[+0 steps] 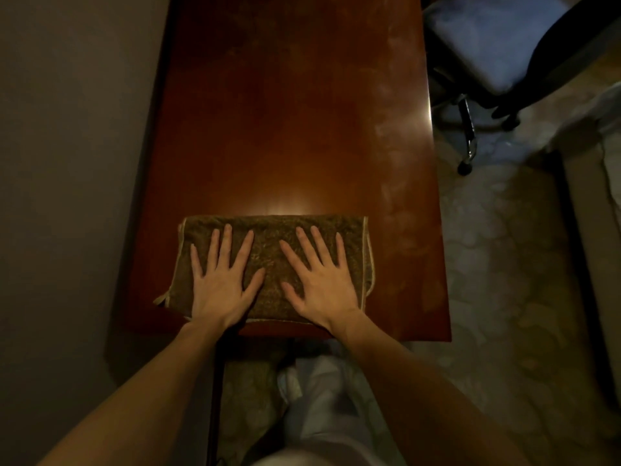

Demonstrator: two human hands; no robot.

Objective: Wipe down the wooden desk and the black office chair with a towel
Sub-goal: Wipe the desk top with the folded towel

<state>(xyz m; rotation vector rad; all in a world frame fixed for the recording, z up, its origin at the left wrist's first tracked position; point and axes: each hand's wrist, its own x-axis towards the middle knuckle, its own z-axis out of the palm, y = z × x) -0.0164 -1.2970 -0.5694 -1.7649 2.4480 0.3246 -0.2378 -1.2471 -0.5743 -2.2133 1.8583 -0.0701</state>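
Brown terry towel (pixel 268 230), folded to a rectangle with a pale hem, flat on the near end of the reddish wooden desk (pixel 295 112), near edge just shy of the desk's front edge. Pressed down by both palms, side by side: left hand (pixel 220 284) on the left half, right hand (pixel 324 284) on the right half, thumbs turned inward, close but apart. Fingers (pixel 226 243) straight and spread, none curled round the cloth, so nothing grasped (flat pressure only, both hands released). Towel wholly beneath the hands and wider than the pair: a strip showing beyond the fingertips, another between the thumbs, a loose corner sticking out at the lower left. Wrists over the desk's front edge, bare forearms reaching back toward the camera. Dull, cloudy streaks along the right side of the desk top, bright glare just beyond the towel. Black office chair (pixel 497 45) off the desk's far right corner, well apart from the hands, seat bluish in the light, wheeled base (pixel 467 142) below. Plain wall (pixel 67 129) along the left, patterned carpet (pixel 497 264) on the right, pale trousers (pixel 319 398) below the desk edge.
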